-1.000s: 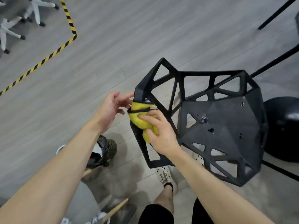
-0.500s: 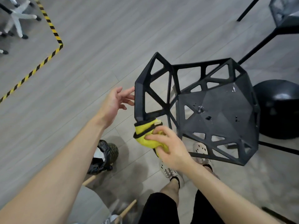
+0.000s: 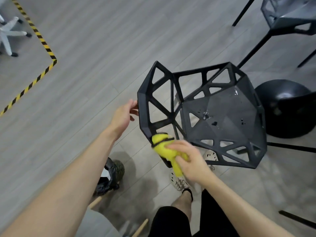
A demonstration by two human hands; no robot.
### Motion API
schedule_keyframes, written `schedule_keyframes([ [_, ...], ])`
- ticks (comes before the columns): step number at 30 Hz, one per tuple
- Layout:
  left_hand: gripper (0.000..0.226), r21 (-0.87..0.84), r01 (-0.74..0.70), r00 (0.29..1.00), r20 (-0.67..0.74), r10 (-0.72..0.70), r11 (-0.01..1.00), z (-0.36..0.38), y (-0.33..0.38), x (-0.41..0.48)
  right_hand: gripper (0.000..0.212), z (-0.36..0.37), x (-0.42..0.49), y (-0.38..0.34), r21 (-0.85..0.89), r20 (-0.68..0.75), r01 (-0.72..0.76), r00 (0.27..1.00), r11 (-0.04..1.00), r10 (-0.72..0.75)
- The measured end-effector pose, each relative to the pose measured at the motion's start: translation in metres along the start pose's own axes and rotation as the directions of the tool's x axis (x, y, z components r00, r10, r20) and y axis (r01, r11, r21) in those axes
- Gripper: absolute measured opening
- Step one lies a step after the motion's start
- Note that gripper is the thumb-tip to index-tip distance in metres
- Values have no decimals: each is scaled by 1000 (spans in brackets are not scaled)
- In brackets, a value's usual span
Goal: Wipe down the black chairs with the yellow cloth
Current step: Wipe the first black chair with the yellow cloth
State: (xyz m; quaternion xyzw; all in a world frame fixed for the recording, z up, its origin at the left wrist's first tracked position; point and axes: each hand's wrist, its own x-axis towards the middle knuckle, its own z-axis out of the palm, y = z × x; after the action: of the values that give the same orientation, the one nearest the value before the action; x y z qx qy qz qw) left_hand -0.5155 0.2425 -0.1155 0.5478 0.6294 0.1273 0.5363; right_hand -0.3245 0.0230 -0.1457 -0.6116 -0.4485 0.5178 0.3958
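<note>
Black chair (image 3: 227, 134) stands on the grey floor (image 3: 102, 48), just before the person's feet. Left hand (image 3: 124, 117), fingers loose and spread, meets the backrest's outer edge; it would do well to brace the frame there. Yellow cloth (image 3: 164, 149) wraps a lower backrest strut, clutched by the right hand (image 3: 193, 163). Best to drag it along each bar, then over the spotted seat. Backrest points left, seat right; the long axis runs across the view.
</note>
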Motion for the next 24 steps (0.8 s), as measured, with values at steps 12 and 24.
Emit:
schedule_keyframes([
  [12, 29, 117, -91, 987, -120, 105, 989, 12, -11, 5, 59, 36, 165, -51, -35, -180, 268, 946, 963, -270],
  [24, 34, 246, -78, 988, -111, 108, 966, 9, -12, -6, 60, 12, 210, -14, 94, -211, -142, 964, 985, 159],
])
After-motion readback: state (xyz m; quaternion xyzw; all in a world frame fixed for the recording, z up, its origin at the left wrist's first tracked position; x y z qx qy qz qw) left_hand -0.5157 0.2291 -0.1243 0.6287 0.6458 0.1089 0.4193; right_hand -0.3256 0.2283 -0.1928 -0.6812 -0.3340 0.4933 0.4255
